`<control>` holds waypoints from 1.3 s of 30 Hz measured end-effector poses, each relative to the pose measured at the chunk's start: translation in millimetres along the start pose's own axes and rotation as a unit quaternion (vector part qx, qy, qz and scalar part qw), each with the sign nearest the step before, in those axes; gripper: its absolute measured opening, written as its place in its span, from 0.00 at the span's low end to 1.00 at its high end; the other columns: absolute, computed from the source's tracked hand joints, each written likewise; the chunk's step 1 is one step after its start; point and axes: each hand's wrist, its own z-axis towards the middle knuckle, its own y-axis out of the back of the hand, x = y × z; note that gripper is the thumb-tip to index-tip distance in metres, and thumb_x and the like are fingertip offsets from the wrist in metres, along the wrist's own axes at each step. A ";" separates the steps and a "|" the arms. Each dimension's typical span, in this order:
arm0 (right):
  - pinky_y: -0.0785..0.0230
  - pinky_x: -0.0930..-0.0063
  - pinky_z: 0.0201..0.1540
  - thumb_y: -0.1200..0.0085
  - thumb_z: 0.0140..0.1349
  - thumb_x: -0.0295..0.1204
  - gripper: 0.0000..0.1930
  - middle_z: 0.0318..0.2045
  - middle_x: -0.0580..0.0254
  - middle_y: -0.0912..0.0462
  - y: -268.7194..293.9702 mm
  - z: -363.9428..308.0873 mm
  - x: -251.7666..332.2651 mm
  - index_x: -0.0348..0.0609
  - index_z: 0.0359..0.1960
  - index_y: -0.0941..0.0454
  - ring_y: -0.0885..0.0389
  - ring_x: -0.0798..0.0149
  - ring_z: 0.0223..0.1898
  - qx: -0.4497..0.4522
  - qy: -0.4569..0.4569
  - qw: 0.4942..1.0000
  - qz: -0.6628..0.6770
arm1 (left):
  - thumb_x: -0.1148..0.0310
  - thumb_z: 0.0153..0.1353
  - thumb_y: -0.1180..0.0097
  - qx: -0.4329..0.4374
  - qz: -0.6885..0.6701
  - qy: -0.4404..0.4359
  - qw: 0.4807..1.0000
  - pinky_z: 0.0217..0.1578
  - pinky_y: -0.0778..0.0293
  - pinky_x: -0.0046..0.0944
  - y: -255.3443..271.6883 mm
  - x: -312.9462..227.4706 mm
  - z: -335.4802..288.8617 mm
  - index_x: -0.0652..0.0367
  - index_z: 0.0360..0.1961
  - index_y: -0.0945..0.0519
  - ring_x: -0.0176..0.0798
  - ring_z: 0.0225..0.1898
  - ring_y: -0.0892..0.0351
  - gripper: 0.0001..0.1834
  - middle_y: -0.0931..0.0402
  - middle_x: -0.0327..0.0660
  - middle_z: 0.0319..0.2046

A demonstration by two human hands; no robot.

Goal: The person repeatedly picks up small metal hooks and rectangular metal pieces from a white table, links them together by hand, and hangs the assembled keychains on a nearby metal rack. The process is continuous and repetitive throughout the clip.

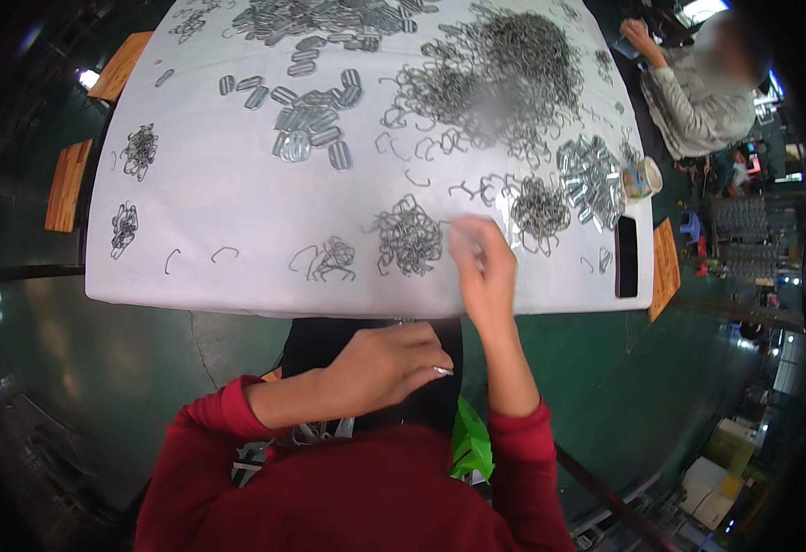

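Note:
My left hand [386, 366] is closed in front of my lap, below the table's near edge. A small shiny metal piece [442, 371] pokes out between its thumb and fingers, and most of it is hidden. My right hand [485, 265] is over the near part of the table, its fingers blurred by motion. Just left of it lies a heap of bent wire hooks [409, 237], and another heap of hooks [541, 213] lies to its right. I cannot tell whether the right fingers hold anything. A smaller cluster of hooks [333, 259] sits farther left.
The white-covered table [265, 198] bears a large hook pile [527, 69], slotted metal plates [306, 120] and shiny metal pieces [592, 179]. A paper cup [642, 180] and a black phone [626, 258] stand near the right edge. Another person [702, 106] sits beyond that side.

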 end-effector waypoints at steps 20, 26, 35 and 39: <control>0.25 0.58 0.42 0.42 0.62 0.29 0.07 0.36 0.52 0.17 -123.2 142.7 -29.0 0.37 0.36 0.24 0.17 0.50 0.37 0.110 0.082 0.948 -0.286 | 0.66 0.64 0.45 -0.039 0.004 0.027 0.999 0.33 0.23 0.45 -28.8 22.0 -21.0 0.56 0.38 0.19 0.46 0.35 0.21 0.07 0.26 0.39 0.35; 0.28 0.77 0.29 0.41 0.61 0.21 0.06 0.29 0.60 0.19 -64.7 94.4 -1.0 0.38 0.34 0.27 0.20 0.70 0.29 0.093 -0.077 0.984 0.134 | 0.68 0.64 0.45 -0.052 0.001 0.048 0.997 0.35 0.23 0.43 -27.1 18.5 -21.6 0.56 0.42 0.19 0.47 0.36 0.20 0.08 0.24 0.41 0.36; 0.21 0.77 0.37 0.40 0.58 0.14 0.12 0.32 0.52 0.17 35.7 -98.3 82.0 0.36 0.38 0.30 0.15 0.66 0.32 -0.045 -0.166 0.950 0.262 | 0.78 0.57 0.38 -0.107 -0.041 0.057 0.992 0.29 0.24 0.40 -23.0 20.8 -15.6 0.61 0.36 0.22 0.46 0.29 0.20 0.07 0.23 0.44 0.31; 0.21 0.77 0.38 0.41 0.58 0.13 0.11 0.32 0.52 0.17 31.2 -117.2 73.0 0.37 0.37 0.30 0.15 0.67 0.33 -0.075 -0.181 0.944 0.265 | 0.77 0.56 0.37 -0.114 -0.037 0.050 0.992 0.27 0.25 0.38 -21.7 18.9 -11.6 0.61 0.35 0.23 0.43 0.28 0.20 0.08 0.23 0.44 0.30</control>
